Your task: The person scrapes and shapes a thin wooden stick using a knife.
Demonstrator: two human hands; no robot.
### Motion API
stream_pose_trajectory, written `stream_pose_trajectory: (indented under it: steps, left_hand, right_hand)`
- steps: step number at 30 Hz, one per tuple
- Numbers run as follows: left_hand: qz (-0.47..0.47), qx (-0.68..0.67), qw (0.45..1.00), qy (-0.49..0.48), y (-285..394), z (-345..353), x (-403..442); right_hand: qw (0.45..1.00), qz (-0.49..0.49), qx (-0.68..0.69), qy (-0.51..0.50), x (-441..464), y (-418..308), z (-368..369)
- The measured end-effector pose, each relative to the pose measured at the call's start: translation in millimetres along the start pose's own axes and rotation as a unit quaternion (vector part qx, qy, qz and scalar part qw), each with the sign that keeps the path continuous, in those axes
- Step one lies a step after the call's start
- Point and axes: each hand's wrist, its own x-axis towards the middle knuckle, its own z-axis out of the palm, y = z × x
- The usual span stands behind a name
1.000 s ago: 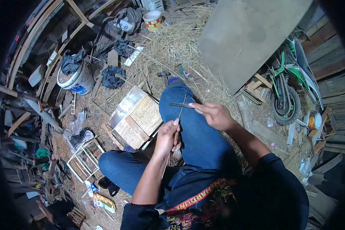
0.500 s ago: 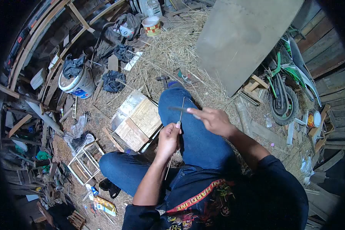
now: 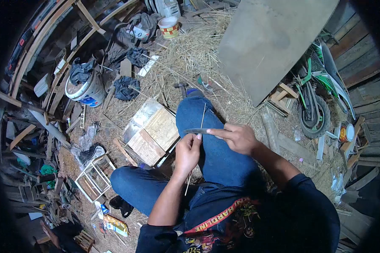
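Note:
A thin stick (image 3: 204, 116) slants across my raised thigh, and my left hand (image 3: 187, 152) is closed around its middle. Its lower end comes out beneath the fist, towards my lap. My right hand (image 3: 237, 138) grips a knife (image 3: 194, 131), the index finger stretched along it; the handle is hidden in the palm. The blade lies crosswise over the stick, right by my left thumb. I cannot tell whether the edge bites into the stick.
Beside my knee stands a wooden box (image 3: 158, 126); a small wire-and-wood cage (image 3: 95, 177) is further left. A hammer (image 3: 181, 87) lies near my foot on straw. A large board (image 3: 270, 46) leans ahead, with a motorcycle (image 3: 314, 101) at the right and a white bucket (image 3: 90, 90) at the left.
My right hand has brought the knife down the stick, closer to my body, until the blade is beside my left thumb. My left hand still grips the stick in nearly the same place.

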Motion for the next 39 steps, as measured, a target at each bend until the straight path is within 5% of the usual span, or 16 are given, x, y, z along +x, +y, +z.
stream_pose_trajectory:
  steps: [6, 11, 16, 18, 29, 31, 35, 39]
  left_hand:
    - [0.003, -0.002, 1.000, -0.019, -3, 0, 6]
    - [0.012, -0.002, 1.000, -0.019, -11, 0, 2]
    - [0.040, -0.028, 0.998, -0.026, -22, 2, 8]
    - [0.007, -0.045, 0.998, -0.046, -21, -1, 8]
    - [-0.041, -0.055, 0.997, -0.045, -11, -6, 9]
    - [-0.040, -0.054, 0.996, -0.051, -13, -6, 7]
    - [-0.038, -0.044, 0.997, -0.047, -13, -9, 3]
    - [-0.049, -0.083, 0.992, -0.081, -11, -9, 4]
  right_hand:
    - [1.000, 0.006, -0.016, -0.007, 4, 10, 5]
    - [0.990, 0.100, -0.034, 0.096, 13, 47, 6]
    - [0.993, 0.027, 0.054, 0.103, 11, 25, -1]
    - [1.000, 0.000, 0.018, 0.015, 10, 13, -4]
    - [1.000, 0.018, -0.001, 0.003, 18, 35, 14]
    - [0.992, 0.064, -0.003, 0.111, 20, 58, 19]
    - [0.987, 0.055, 0.084, 0.125, 14, 55, 4]
    - [0.994, 0.020, 0.097, 0.039, 13, 16, -1]
